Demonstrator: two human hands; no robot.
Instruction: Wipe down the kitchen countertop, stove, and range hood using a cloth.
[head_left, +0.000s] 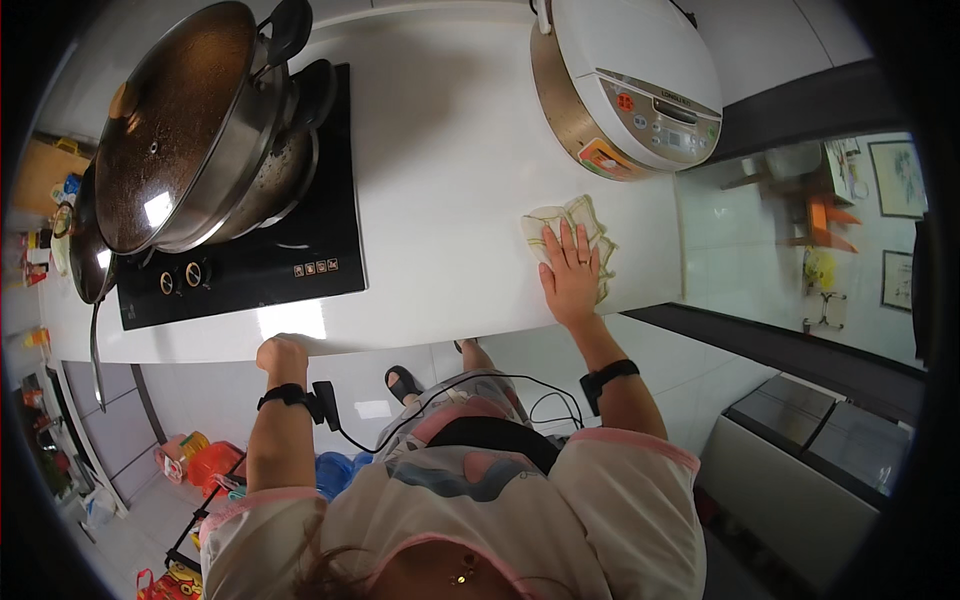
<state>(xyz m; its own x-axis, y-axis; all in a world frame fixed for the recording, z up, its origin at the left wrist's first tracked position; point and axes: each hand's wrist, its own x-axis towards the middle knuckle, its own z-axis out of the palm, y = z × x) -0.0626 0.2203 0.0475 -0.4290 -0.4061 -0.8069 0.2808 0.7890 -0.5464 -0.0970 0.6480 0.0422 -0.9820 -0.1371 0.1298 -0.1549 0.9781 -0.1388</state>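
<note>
My right hand (574, 281) lies flat on a folded cream dishcloth with green lines (598, 217), fingers spread, pressing it to the white countertop (442, 225) near its right end. Part of the cloth is hidden under the palm. At the counter's front edge my left hand (282, 352) rests as a closed fist, with nothing visible in it. Just beyond that fist is a black built-in cooktop (247, 289) with two knobs. A steel steamer pot (240, 180) with a domed glass lid (180, 127) stands on the cooktop.
A white rice cooker (637, 90) stands at the back right, behind the cloth. Left of the cooktop, a lidded pan (90, 255) points its handle over the front edge. A dark-framed glass opening (750, 225) borders the counter's right end. A black cable (450, 384) runs between my wristbands.
</note>
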